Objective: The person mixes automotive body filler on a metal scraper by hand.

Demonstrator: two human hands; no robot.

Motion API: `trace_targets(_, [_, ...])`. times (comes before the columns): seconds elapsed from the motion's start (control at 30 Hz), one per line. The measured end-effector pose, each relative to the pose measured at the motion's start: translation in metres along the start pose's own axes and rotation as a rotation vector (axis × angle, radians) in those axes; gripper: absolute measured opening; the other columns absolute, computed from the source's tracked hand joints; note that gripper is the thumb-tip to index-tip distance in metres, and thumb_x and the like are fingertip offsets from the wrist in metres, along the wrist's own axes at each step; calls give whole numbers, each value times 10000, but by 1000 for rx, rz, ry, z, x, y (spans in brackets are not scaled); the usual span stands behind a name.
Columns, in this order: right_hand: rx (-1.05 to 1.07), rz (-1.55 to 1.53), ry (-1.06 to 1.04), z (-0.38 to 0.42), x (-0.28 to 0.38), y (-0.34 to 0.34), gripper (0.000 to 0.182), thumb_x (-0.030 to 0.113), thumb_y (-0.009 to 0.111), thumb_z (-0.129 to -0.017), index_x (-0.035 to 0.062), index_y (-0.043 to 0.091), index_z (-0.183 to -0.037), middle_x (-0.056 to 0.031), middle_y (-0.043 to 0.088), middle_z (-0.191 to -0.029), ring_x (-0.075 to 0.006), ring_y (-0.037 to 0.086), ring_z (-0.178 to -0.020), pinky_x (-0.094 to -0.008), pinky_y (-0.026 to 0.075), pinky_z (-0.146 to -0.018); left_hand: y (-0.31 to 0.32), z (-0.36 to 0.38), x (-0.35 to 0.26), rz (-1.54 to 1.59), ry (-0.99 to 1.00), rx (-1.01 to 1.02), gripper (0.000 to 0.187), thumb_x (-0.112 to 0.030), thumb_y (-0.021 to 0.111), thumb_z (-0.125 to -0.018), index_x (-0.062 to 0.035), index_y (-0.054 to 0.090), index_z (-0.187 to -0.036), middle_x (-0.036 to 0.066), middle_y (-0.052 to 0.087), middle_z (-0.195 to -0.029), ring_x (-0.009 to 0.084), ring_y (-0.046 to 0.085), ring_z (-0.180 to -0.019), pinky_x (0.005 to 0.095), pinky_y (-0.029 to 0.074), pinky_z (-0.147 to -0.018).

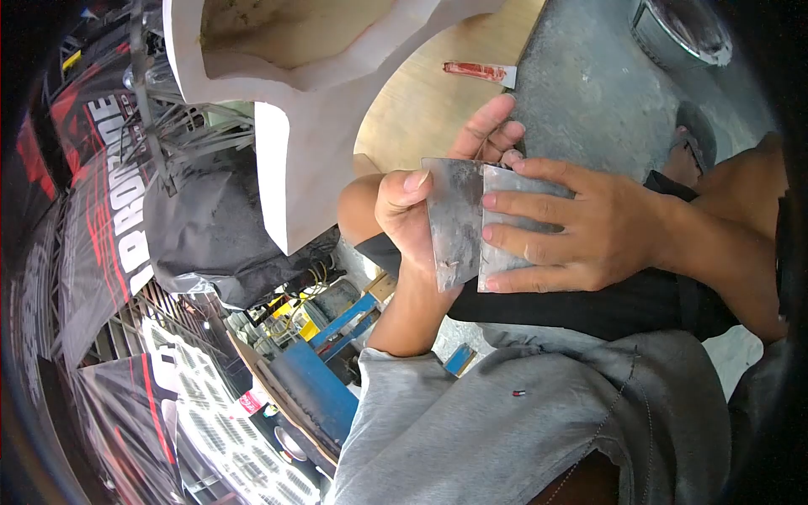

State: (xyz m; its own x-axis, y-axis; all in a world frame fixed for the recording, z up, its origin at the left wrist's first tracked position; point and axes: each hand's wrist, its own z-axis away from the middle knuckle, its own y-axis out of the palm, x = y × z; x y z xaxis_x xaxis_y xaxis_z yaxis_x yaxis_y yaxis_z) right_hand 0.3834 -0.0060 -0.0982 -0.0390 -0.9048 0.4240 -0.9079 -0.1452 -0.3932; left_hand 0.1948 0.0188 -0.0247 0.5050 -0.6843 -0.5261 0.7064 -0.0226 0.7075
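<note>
My left hand [408,206] is palm up, its thumb pressed on the face of a thin rectangular metal putty spreader [454,223] and its other fingers reaching out past the far edge. Grey smears mark the metal. Back upward, my right hand [589,227] lies with its fingers across a second metal putty spreader [497,271]. The edge of this one overlaps or meets the face of the first. My right thumb is hidden beneath.
A large pale moulded shell [337,93] stands on a wooden board [412,105], near a red-smeared white strip [480,72]. A metal can [677,38] is on the concrete floor. A black cover [219,227] and a blue box-like object [316,391] lie left.
</note>
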Motion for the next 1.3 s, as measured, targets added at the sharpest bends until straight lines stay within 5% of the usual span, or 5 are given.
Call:
trace_targets(0.37, [-87,-12,84,7,10,7,323,276,676,-824,276,711,-1145,-54,626,-1150,-294,596,-1191,-490,529,-954,23,3,22,-220,194,-68,562,-327,538,-878,70,521,-1276,271,458,-1446,405,387,-1399,511,360,-1152])
trace_targets(0.53, [-80,-12,118,7,13,4,318,283,673,-825,285,711,-1141,-47,615,-1154,-296,592,-1199,-500,526,-969,17,2,28,-238,309,-32,373,-284,508,-877,-72,638,-1155,163,543,-1414,401,384,-1412,722,311,-1113])
trace_targets(0.87, [10,-29,183,10,17,0,339,307,650,-887,408,683,-1209,-20,611,-1225,-259,586,-1252,-489,516,-1027,16,1,40,-268,439,-97,312,-206,511,-822,-81,630,-1081,94,622,-1163,347,479,-1325,695,349,-1102])
trace_targets(1.17, [-2,-85,275,4,22,3,346,297,657,-858,329,701,-1200,-39,635,-1189,-292,573,-1251,-495,526,-967,-4,-9,32,-168,601,92,461,-261,490,-881,21,554,-1240,248,475,-1410,371,377,-1407,620,406,-1092])
trace_targets(1.3, [64,35,123,2,6,-8,384,308,689,-865,363,681,-1245,-39,600,-1259,-271,569,-1270,-512,473,-1071,19,-11,23,-135,415,-93,713,-553,374,-1015,-71,356,-1540,225,339,-1568,351,342,-1432,568,315,-1161])
